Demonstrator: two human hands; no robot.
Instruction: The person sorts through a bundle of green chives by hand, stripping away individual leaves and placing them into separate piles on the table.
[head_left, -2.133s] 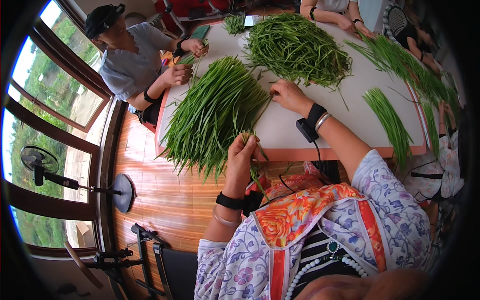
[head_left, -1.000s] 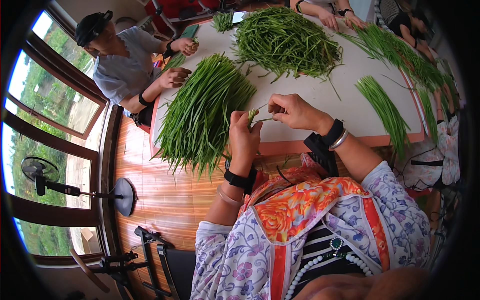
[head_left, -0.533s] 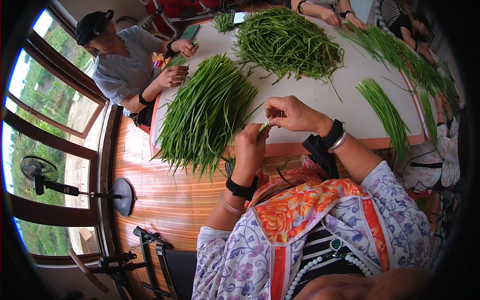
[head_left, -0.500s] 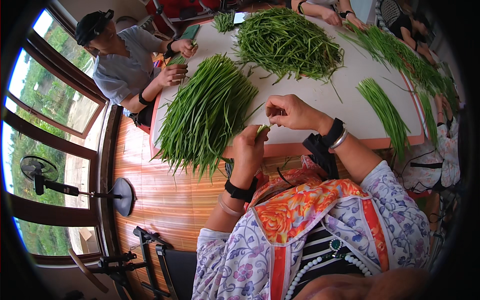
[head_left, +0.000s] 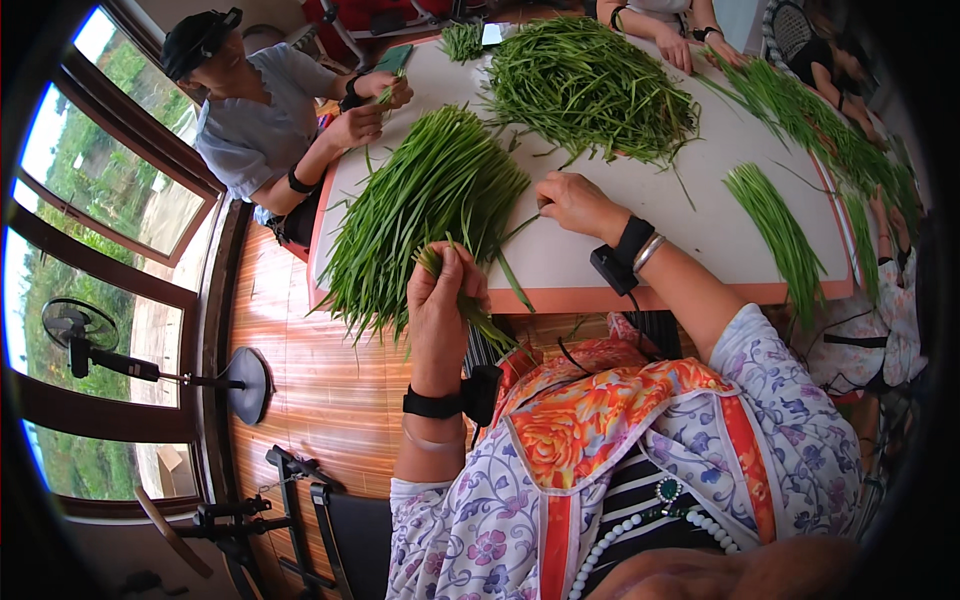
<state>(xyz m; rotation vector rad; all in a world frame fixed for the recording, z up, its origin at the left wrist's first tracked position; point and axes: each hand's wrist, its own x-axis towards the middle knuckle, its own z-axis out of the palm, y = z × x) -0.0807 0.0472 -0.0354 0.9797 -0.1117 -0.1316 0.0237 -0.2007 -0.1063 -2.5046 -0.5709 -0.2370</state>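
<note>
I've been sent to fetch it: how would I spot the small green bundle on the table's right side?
Find the pink-edged white table. Right of the person's right hand, a bundle of chive-like leaves slants over the near edge. Unlike the tangled heap and the straggling row, it is slim, compact and lies apart.

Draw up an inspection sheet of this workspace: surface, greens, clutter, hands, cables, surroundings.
Surface: white tabletop with a pink edge, partly covered by greens.
Greens: long green leafy pile at left; broad, tangled green heap at the far middle; slim green bundle at right.
Clutter: flat dark-green board at the far edge; loose bits near the heap.
Hands: bare left hand grips a small bunch of green stalks; bare right hand has fingertips beside the pile, grip unclear.
Cables: thin black cable hangs below the right wrist.
Surroundings: black standing fan by brown-framed windows; co-workers around the table.
</note>
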